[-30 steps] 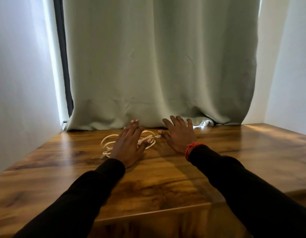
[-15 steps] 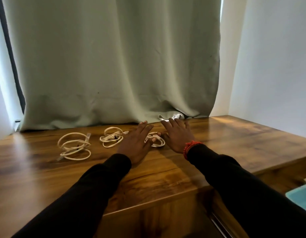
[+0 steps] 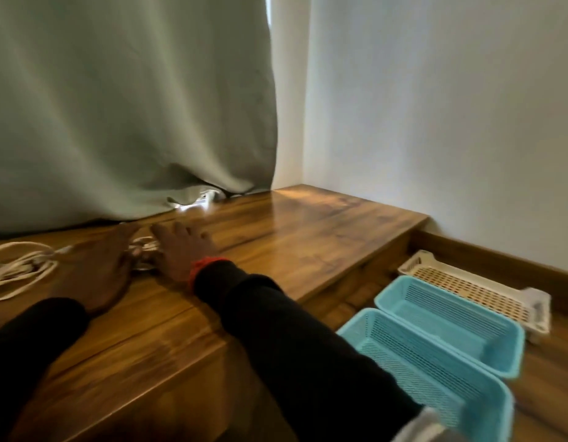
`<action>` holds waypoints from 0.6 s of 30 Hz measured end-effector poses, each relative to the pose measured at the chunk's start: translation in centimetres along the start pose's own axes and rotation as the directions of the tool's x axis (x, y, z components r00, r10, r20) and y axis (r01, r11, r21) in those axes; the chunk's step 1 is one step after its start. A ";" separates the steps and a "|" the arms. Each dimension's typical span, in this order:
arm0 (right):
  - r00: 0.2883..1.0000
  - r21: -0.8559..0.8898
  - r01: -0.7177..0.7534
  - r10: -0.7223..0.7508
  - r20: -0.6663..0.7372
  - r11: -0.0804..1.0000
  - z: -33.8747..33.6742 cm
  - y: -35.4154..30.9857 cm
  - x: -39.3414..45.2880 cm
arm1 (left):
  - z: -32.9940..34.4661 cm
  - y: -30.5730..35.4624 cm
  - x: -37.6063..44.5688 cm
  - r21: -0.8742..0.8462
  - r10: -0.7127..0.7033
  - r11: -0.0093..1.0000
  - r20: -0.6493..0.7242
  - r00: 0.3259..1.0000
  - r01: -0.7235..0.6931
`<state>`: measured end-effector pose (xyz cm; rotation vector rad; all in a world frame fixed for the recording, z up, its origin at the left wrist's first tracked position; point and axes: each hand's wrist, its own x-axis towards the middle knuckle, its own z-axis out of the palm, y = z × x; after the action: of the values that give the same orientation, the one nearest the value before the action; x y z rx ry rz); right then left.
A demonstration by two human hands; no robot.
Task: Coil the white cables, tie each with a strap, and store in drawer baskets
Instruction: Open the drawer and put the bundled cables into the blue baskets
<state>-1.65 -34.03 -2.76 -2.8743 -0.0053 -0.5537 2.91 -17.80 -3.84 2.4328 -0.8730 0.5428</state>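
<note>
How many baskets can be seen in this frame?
3, all at lower right: near blue basket, far blue basket beside it, white basket by the wall. Others may lie off-frame.

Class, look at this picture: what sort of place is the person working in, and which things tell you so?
Probably a room in a home, at a window nook. A long grey curtain hangs down to a wooden desk top between plain white walls, and plastic baskets sit in an open drawer beside it.
</note>
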 end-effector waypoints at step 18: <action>0.996 0.243 -0.047 0.029 0.080 0.969 2.5 1.0 1.4 | 1.1 -2.6 1.9 -0.255 0.010 0.967 0.117 0.993 0.020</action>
<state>0.65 -34.53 -4.73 -2.6463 -0.0286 -0.4053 6.20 -17.56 -4.54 2.2470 -0.9228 0.2676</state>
